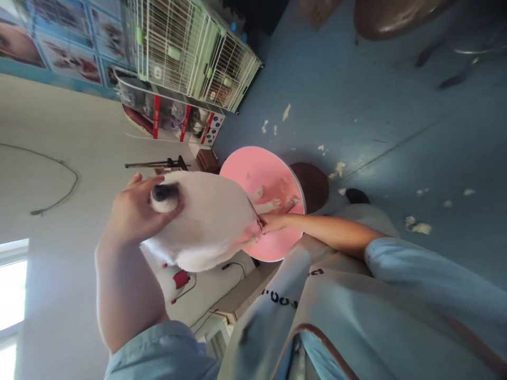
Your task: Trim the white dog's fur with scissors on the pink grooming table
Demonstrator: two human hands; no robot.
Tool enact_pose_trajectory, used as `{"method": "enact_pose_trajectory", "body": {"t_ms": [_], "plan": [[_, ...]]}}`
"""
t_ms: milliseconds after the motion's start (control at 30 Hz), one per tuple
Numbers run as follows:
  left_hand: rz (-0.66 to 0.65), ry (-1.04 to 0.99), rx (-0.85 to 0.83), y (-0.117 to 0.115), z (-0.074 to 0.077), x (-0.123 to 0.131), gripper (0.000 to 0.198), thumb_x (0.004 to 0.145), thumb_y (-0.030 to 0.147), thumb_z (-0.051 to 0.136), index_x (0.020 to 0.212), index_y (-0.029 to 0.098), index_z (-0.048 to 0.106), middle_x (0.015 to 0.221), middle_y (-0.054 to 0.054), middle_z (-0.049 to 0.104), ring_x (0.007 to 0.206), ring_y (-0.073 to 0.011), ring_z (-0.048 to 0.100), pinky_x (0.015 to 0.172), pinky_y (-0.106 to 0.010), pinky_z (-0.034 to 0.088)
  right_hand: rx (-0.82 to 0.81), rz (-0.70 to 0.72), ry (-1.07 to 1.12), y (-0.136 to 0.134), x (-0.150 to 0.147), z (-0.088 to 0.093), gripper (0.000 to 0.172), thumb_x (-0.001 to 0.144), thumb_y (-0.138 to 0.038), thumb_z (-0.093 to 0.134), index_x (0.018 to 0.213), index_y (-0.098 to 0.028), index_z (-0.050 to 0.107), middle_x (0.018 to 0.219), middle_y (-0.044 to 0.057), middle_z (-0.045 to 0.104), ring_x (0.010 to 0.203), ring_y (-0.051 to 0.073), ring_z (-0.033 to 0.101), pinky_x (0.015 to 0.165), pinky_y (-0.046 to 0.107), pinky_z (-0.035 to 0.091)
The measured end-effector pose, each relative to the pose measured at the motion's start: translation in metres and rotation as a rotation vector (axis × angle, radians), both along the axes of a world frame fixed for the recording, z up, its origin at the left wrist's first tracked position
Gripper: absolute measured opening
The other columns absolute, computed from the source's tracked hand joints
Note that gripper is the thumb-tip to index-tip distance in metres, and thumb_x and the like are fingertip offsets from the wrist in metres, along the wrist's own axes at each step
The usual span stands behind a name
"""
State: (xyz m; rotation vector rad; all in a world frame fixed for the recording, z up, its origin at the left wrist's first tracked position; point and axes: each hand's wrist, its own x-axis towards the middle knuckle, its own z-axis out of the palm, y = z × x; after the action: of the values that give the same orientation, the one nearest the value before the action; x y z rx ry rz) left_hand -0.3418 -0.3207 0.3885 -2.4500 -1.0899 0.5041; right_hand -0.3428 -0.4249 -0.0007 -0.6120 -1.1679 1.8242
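Note:
A white fluffy dog (209, 211) stands on a round pink table (241, 161); the view is turned sideways. My left hand (132, 208) is closed around the dog's muzzle, and the black nose (161, 192) shows between thumb and fingers. Down by the dog's front legs, my right hand (272, 222) grips a pair of scissors (260, 222) by the finger loops. Their blades lie along the lower edge of the coat, and I cannot tell how far apart they are. Several paws (274, 203) show on the table, with loose fur (291, 200) beside them.
Tufts of cut white fur (418, 226) lie scattered over the blue floor (376, 126). Wire cages (170, 47) and a shelf (170, 116) of boxed goods stand beyond the table. A brown round stool (311, 184) is close to the table's edge.

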Motion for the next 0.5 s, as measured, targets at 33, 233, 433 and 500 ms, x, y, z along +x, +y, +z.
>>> {"method": "enact_pose_trajectory", "body": {"t_ms": [33,233,433,500], "plan": [[-0.017,-0.002,-0.005,0.001,0.0,-0.002,0.07,0.077,0.071,0.051,0.118,0.019,0.073,0.12,-0.007,0.076,0.131,-0.027,0.063,0.127,-0.035,0.035,-0.017,0.023,0.028,0.0,-0.002,-0.002,0.032,0.063,-0.01,0.069,0.092,-0.02,0.06,0.082,-0.002,0.067,0.073,0.015,0.062,0.059,0.022,0.048],[-0.04,-0.003,-0.03,0.001,0.001,0.001,0.069,0.078,0.068,0.053,0.118,0.015,0.073,0.119,-0.01,0.077,0.121,-0.027,0.069,0.128,-0.035,0.034,-0.161,0.168,0.09,-0.002,0.001,-0.002,0.021,0.064,-0.01,0.066,0.079,-0.02,0.056,0.068,-0.004,0.059,0.065,0.013,0.06,0.057,0.022,0.046],[0.082,0.031,-0.01,-0.004,0.004,0.008,0.073,0.072,0.07,0.051,0.118,0.017,0.072,0.123,-0.009,0.075,0.135,-0.0293,0.061,0.126,-0.039,0.037,-0.262,0.221,0.136,-0.001,0.012,-0.001,0.027,0.061,-0.008,0.069,0.082,-0.019,0.056,0.074,-0.003,0.063,0.075,0.014,0.066,0.069,0.024,0.054],[0.109,0.043,-0.006,-0.005,0.005,0.012,0.068,0.074,0.067,0.05,0.118,0.019,0.071,0.124,-0.007,0.075,0.135,-0.0278,0.06,0.126,-0.038,0.035,-0.241,0.207,0.09,0.0,0.013,-0.003,0.027,0.061,-0.008,0.068,0.082,-0.019,0.056,0.073,-0.003,0.062,0.074,0.015,0.066,0.068,0.025,0.053]]}}
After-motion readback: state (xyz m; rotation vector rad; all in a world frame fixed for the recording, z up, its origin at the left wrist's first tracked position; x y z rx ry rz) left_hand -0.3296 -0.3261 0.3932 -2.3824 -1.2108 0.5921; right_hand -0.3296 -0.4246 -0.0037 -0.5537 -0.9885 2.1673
